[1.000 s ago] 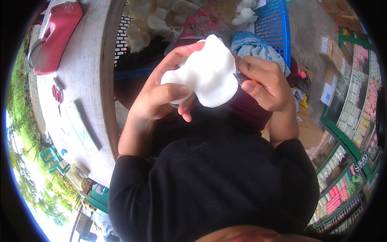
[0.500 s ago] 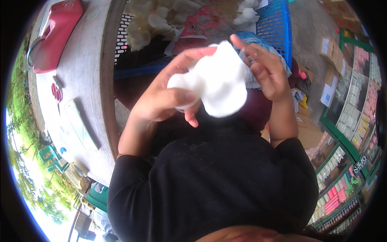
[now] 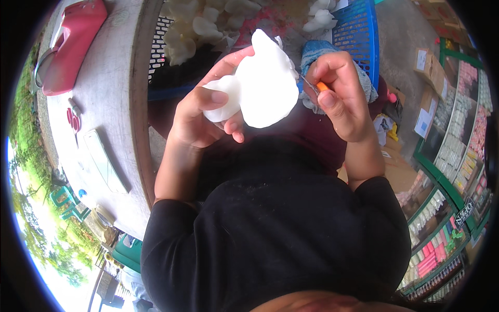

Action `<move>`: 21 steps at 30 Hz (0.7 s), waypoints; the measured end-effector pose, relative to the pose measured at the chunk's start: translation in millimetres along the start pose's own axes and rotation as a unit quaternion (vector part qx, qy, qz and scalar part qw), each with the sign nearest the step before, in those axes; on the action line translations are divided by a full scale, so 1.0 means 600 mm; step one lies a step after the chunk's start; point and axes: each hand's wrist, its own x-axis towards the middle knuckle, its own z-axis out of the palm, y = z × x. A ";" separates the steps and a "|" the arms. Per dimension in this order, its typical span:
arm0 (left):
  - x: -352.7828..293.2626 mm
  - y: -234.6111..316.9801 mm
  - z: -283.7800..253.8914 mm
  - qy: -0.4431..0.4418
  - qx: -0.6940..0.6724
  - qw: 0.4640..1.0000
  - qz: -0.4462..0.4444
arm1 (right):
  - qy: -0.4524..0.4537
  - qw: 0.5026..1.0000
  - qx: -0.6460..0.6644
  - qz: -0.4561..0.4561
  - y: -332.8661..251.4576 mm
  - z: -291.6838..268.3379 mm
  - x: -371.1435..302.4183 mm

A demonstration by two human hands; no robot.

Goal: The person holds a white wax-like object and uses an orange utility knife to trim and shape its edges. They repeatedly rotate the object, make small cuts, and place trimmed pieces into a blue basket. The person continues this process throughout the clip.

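My left hand (image 3: 195, 117) is closed around a smooth, white, lumpy piece (image 3: 267, 83) made of several rounded lobes, wax-like in look. The thumb presses on its smaller lobe, and the larger lobe points away from me. On the other side of the piece, my right hand (image 3: 343, 101) pinches a small knife with an orange handle (image 3: 323, 87) and a thin metal blade. The blade's tip is close to the right edge of the white piece; whether it touches I cannot tell. Thin ragged scraps hang along that edge.
A blue plastic crate (image 3: 358, 41) ahead of me holds several similar whitish pieces (image 3: 208, 26) and pink crumbs. A blue towel (image 3: 318, 49) lies at its near side. On the left table (image 3: 122, 78) are a red dispenser-like object (image 3: 78, 47), red-handled scissors (image 3: 73, 120) and a phone (image 3: 104, 158).
The white piece has moved up and to the left in my left hand and turned somewhat. My right hand has drawn lower, and the orange-handled knife now shows in it.
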 end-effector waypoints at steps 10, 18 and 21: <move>-0.004 -0.014 0.006 -0.017 0.061 0.997 0.040 | -0.014 0.985 -0.163 -0.060 -0.011 0.022 0.002; -0.008 -0.021 0.000 -0.026 0.098 0.993 0.059 | 0.015 0.947 -0.292 -0.132 0.006 0.026 0.002; -0.006 -0.018 0.010 0.020 0.029 0.999 0.010 | 0.045 0.943 -0.300 -0.140 0.016 0.029 0.002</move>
